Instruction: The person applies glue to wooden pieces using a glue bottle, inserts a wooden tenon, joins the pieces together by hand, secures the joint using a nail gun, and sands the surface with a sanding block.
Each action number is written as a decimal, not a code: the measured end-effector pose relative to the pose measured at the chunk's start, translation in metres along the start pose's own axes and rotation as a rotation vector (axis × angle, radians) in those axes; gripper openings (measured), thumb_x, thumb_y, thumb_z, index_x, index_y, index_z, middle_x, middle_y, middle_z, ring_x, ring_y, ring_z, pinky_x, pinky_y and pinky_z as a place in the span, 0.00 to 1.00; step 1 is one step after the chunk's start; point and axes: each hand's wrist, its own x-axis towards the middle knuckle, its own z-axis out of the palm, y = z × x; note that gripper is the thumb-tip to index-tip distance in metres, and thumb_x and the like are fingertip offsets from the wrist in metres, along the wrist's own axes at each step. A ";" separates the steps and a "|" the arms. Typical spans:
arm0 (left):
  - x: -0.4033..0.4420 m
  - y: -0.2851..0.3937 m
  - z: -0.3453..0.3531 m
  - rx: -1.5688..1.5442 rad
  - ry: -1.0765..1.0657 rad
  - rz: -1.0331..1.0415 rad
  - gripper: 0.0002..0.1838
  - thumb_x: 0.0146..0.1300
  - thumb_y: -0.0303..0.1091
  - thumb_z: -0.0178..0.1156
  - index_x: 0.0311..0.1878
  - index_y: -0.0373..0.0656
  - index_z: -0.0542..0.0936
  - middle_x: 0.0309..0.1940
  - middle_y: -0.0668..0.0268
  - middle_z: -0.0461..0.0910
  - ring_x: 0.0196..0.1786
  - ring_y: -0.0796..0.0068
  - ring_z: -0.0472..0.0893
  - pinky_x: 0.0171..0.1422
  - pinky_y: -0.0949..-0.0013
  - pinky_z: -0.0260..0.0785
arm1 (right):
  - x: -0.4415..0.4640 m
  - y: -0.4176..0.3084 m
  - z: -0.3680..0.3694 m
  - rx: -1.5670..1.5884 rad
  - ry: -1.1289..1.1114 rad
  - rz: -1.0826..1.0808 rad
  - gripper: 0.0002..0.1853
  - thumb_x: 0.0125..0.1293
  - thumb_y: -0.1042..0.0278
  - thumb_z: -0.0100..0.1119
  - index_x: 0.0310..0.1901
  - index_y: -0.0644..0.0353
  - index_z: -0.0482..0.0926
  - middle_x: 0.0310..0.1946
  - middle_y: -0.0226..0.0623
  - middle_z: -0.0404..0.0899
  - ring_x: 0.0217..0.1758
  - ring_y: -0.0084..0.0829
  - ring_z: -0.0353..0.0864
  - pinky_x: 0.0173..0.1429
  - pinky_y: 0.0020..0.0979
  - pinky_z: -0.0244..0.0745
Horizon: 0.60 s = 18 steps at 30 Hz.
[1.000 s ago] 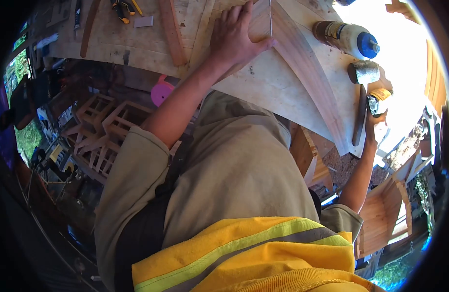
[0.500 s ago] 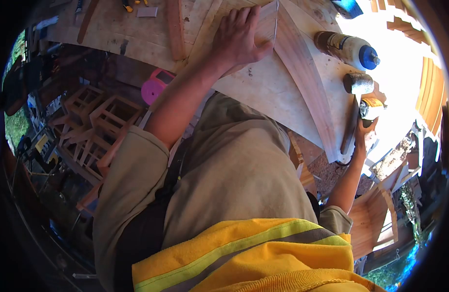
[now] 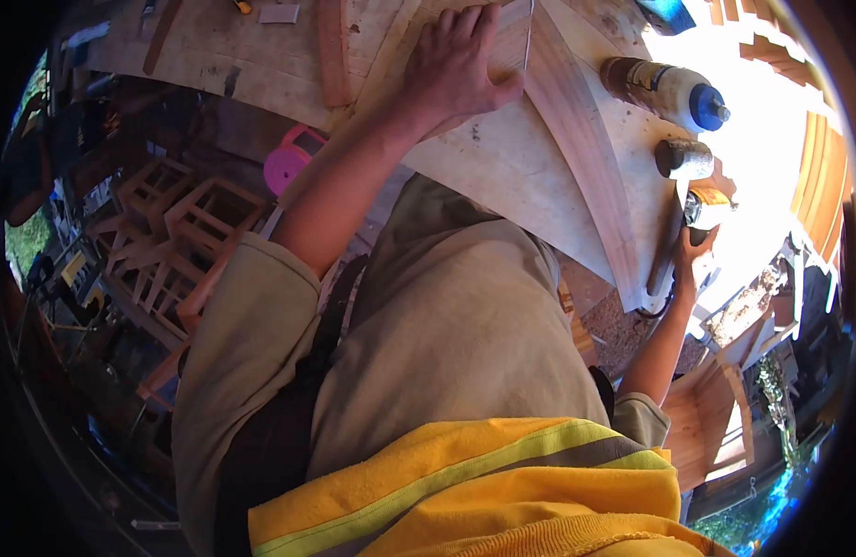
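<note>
My left hand (image 3: 460, 65) lies flat on a pale wooden board (image 3: 510, 42) on the workbench, with fingers stretched and thumb apart. Beside that board a long curved wooden piece (image 3: 581, 130) reaches to the bench's near edge. Off to the right, my right hand (image 3: 695, 255) is closed around a yellow and silver tool (image 3: 706, 208), its kind unclear in the glare. A dark strip (image 3: 663, 265) lies beside that hand. Just beyond it are a short dark cylinder (image 3: 683, 159) and a bottle with a blue cap (image 3: 665, 93).
The workbench (image 3: 512, 176) also holds a narrow wooden strip (image 3: 332, 56) and a small pale block (image 3: 278, 14). Left of my arm are a pink round object (image 3: 285, 169) and several wooden frames (image 3: 210, 218). Strong sunlight washes out the right side.
The view has shifted slightly. My left hand stays on the board and my right hand still holds the yellow and silver tool.
</note>
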 end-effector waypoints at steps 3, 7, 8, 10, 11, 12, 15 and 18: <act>0.001 0.004 -0.002 -0.008 0.053 0.026 0.56 0.50 0.62 0.71 0.76 0.38 0.64 0.66 0.52 0.71 0.65 0.49 0.71 0.70 0.47 0.66 | -0.003 0.001 0.003 0.079 0.005 0.015 0.47 0.62 0.53 0.66 0.78 0.68 0.59 0.70 0.61 0.71 0.73 0.57 0.71 0.77 0.44 0.64; 0.002 0.002 -0.004 -0.041 0.023 0.071 0.57 0.50 0.64 0.71 0.76 0.36 0.63 0.66 0.52 0.72 0.65 0.49 0.71 0.70 0.48 0.66 | -0.013 -0.010 -0.023 0.031 0.009 0.044 0.49 0.62 0.44 0.67 0.78 0.63 0.59 0.66 0.65 0.72 0.67 0.60 0.73 0.73 0.50 0.65; 0.002 0.000 -0.003 -0.045 0.011 0.056 0.58 0.49 0.64 0.71 0.76 0.34 0.62 0.65 0.50 0.72 0.65 0.49 0.72 0.70 0.48 0.65 | -0.018 -0.017 -0.034 0.032 0.034 0.045 0.49 0.62 0.41 0.67 0.78 0.61 0.59 0.63 0.66 0.73 0.64 0.62 0.74 0.71 0.53 0.66; 0.006 0.000 0.000 -0.046 0.036 0.045 0.59 0.49 0.65 0.70 0.75 0.32 0.62 0.64 0.49 0.72 0.64 0.49 0.72 0.69 0.48 0.65 | -0.032 -0.059 -0.059 -0.020 0.366 -0.016 0.45 0.63 0.40 0.70 0.75 0.56 0.66 0.58 0.62 0.72 0.62 0.51 0.76 0.66 0.55 0.71; 0.005 -0.002 0.000 -0.088 0.045 0.040 0.60 0.49 0.65 0.70 0.76 0.31 0.60 0.64 0.47 0.71 0.66 0.48 0.71 0.71 0.48 0.63 | -0.028 -0.092 -0.071 0.141 0.397 -0.077 0.42 0.65 0.43 0.70 0.75 0.55 0.67 0.60 0.60 0.72 0.63 0.50 0.75 0.67 0.54 0.70; 0.003 -0.004 -0.002 -0.127 0.048 0.034 0.62 0.48 0.66 0.71 0.76 0.29 0.59 0.65 0.44 0.71 0.67 0.46 0.70 0.73 0.47 0.62 | -0.024 -0.121 -0.083 0.304 0.417 -0.141 0.39 0.67 0.45 0.69 0.74 0.54 0.68 0.62 0.58 0.72 0.64 0.49 0.75 0.68 0.54 0.70; -0.011 -0.001 -0.019 -0.093 0.060 0.009 0.63 0.48 0.65 0.72 0.77 0.29 0.57 0.66 0.42 0.69 0.69 0.44 0.69 0.76 0.47 0.59 | 0.037 -0.206 -0.117 0.354 0.322 -0.433 0.33 0.70 0.55 0.67 0.73 0.54 0.70 0.63 0.53 0.74 0.68 0.48 0.74 0.71 0.51 0.69; -0.039 -0.006 -0.039 -0.034 0.043 0.039 0.63 0.48 0.62 0.73 0.78 0.29 0.55 0.68 0.43 0.68 0.70 0.44 0.68 0.77 0.47 0.57 | 0.146 -0.264 -0.093 0.467 0.161 -0.607 0.31 0.68 0.62 0.70 0.70 0.58 0.72 0.62 0.49 0.77 0.68 0.47 0.75 0.72 0.45 0.70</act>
